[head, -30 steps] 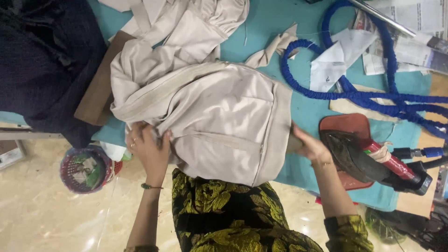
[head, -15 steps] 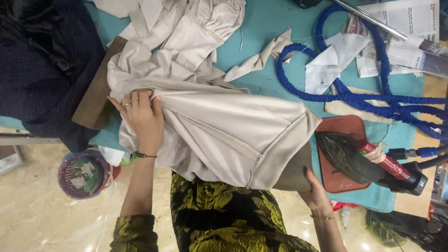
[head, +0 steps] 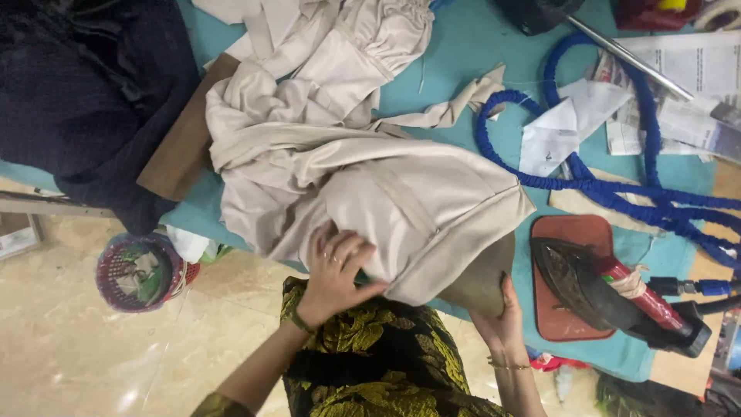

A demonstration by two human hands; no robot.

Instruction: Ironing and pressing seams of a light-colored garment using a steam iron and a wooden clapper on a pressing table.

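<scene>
A beige garment [head: 386, 193] lies bunched on the teal-covered table [head: 455, 46], its smooth lower part pulled over a tan pressing form [head: 482, 282] at the near edge. My left hand [head: 336, 270] lies flat on the cloth near the front edge, fingers spread, with rings and a wrist bracelet. My right hand [head: 502, 320] grips the underside of the tan form just below the fabric's corner. My yellow-and-black patterned clothing [head: 370, 355] shows beneath both arms.
A black iron with a red handle [head: 610, 297] rests on a reddish mat [head: 563, 316] at the right. A blue braided hose [head: 617, 185] loops across paper scraps [head: 556, 135]. Dark cloth [head: 85, 100] is piled left; a small basket [head: 139, 270] stands on the floor.
My left hand slid from the garment's upper left down to its front edge. The cloth was drawn further over the form, and my right hand stayed under that form.
</scene>
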